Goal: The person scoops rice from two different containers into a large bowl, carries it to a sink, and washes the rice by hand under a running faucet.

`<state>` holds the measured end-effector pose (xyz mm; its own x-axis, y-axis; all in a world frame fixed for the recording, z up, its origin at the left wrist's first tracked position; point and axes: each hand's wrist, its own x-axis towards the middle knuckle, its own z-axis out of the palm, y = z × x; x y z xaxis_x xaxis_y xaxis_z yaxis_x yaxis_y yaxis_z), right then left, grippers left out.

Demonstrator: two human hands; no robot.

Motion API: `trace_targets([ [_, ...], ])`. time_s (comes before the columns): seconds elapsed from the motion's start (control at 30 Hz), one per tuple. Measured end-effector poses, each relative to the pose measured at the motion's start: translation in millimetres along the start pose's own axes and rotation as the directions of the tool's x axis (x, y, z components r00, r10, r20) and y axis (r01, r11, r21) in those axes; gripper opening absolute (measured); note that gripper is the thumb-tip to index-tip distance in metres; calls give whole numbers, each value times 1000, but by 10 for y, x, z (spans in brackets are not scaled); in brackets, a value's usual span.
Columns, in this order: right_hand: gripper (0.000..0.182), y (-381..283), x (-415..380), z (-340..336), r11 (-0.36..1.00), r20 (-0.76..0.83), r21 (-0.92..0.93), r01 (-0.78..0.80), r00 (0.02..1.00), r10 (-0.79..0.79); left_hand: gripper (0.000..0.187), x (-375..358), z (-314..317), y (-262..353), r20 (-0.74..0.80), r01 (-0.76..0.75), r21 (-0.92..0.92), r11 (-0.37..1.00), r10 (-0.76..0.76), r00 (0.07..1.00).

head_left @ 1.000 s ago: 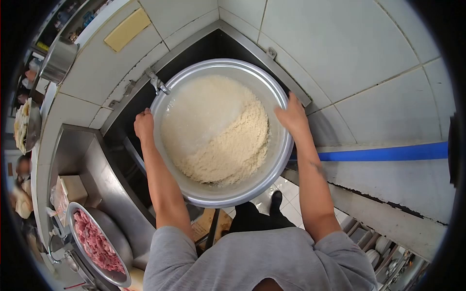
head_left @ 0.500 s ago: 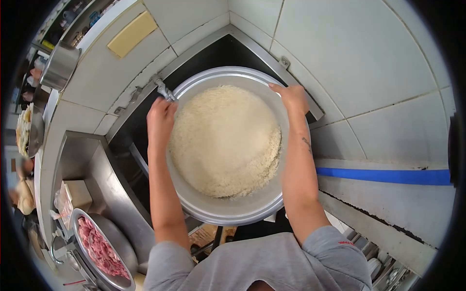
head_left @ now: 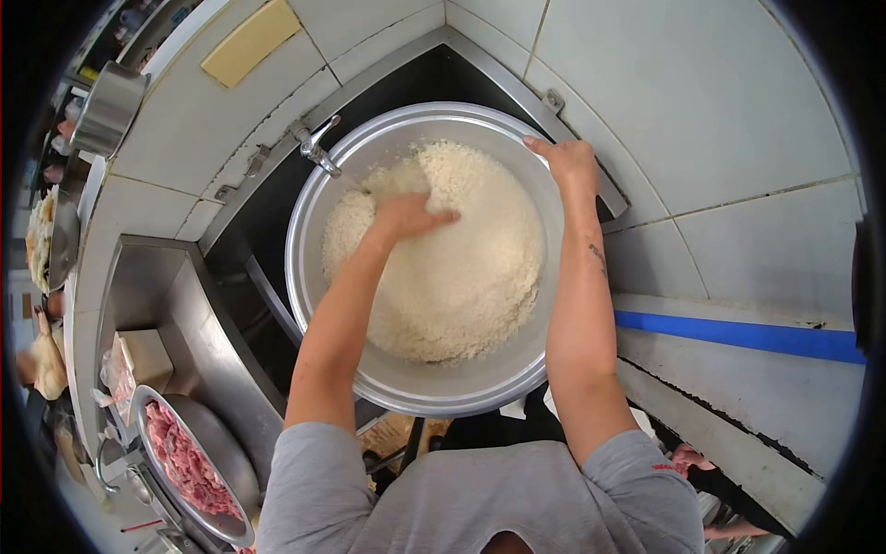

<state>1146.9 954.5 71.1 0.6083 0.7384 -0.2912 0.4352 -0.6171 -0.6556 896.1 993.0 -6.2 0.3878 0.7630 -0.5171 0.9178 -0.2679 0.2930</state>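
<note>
White rice in cloudy water fills the wide metal basin. My left hand is pushed into the rice near the left side, thumb stretched out and apart. Its other fingertips are partly sunk in the grains. On the basin's upper right rim, my right hand holds on, with the thumb over the inner edge and the fingers out of sight behind it. A metal tap juts out by the upper left rim.
The basin stands in a dark corner sink against tiled walls. At left, a steel sink has a white block and a bowl of raw meat beside it. A metal pot sits on the ledge.
My left hand has moved from the tap area down into the rice, leaving a hollow of water there. The tap's handle now points another way. My right hand stays at the rim.
</note>
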Motion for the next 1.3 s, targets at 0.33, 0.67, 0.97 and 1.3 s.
trace_targets([
  [0.33, 44, -19, -132, 229, 977, -298, -182, 106, 941, -158, 35, 331, -247, 611, -201, -501, 455, 736, 633, 747],
  [0.67, 37, 2, -113, 297, 979, -301, -142, 149, 935, -186, 90, -94, -107, -457, 246, 169, -258, 951, -105, 964],
  [0.97, 39, -13, -186, 401, 929, -346, -345, 133, 902, -257, 103, -1265, 765, 234, 76, -419, 213, 883, 412, 908],
  [1.3, 37, -9, -50, 287, 973, -279, -156, 172, 937, -210, 47, 516, 331, 587, -16, -233, 576, 783, 296, 955],
])
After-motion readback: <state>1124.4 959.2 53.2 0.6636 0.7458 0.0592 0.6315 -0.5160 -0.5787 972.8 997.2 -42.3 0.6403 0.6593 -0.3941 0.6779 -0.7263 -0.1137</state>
